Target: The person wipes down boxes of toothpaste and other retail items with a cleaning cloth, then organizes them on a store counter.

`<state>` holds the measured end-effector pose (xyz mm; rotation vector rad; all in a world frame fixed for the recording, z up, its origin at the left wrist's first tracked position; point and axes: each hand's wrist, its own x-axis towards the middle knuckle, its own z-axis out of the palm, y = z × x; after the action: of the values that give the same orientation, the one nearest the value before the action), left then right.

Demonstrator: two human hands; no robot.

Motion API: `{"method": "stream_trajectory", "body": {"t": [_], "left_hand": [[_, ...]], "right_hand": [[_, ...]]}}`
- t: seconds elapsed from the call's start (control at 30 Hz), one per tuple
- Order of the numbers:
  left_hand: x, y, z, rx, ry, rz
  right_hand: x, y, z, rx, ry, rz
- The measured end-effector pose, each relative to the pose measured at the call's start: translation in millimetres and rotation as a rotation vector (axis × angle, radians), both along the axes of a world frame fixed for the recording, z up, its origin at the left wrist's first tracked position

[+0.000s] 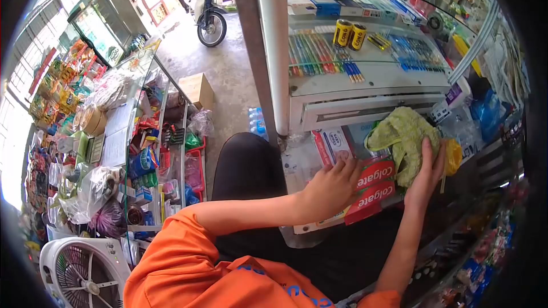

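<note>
Your right hand [425, 172] grips a crumpled green cloth [406, 137] beside two red toothpaste boxes [374, 188].
Your left hand [332, 189] lies over the boxes' left end, fingers bent; whether it grips them, you cannot tell.

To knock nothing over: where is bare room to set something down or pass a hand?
Bare floor shows between the cardboard box and the motorbike. The white surface has a small free patch between the knee and the white-and-red pack. Crowded: around left hand and right hand, with Colgate boxes, green cloth and plastic bags, and around the calculator.
</note>
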<state>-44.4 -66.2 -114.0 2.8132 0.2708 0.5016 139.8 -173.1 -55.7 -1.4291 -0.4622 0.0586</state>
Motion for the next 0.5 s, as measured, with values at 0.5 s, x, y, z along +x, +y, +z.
{"method": "stream_trajectory", "body": {"t": [0.5], "left_hand": [[-24, -25, -5, 0.226, -0.115, -0.099]], "right_hand": [[-27, -11, -55, -0.485, -0.688, 0.206]]}}
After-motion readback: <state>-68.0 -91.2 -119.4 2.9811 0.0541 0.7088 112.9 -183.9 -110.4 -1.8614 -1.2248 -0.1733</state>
